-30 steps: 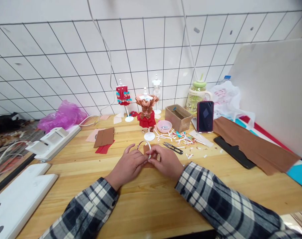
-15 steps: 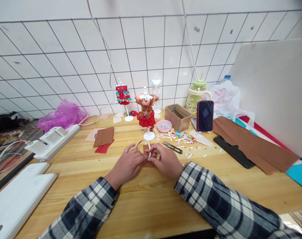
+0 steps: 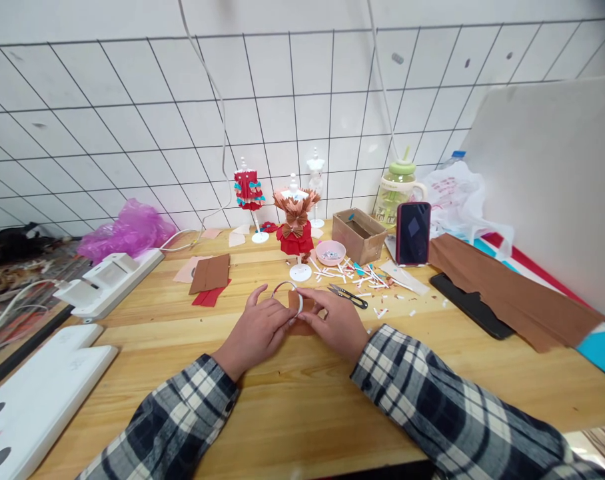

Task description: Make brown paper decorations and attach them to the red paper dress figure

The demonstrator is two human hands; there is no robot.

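A thin white ring, which looks like a narrow roll of tape, stands on edge between my hands. My right hand pinches it between thumb and fingers. Under and behind it lies a small piece of brown paper, partly covered by my fingers. My left hand is closed, its fingertips meeting the ring's lower edge and the paper; its thumb is raised. Just right of my right hand rest black thread snips. Straight ahead stands a mini dress form in brown and red pleated paper.
Behind are a red-dressed form, a bare white form, a pink dish and a cardboard box. White paper scraps litter the middle. A phone leans at right; brown paper sheets lie left.
The view has shifted slightly. My right index finger now reaches over the top of the ring, and more of the brown paper shows behind it. Both hands stay in nearly the same place.
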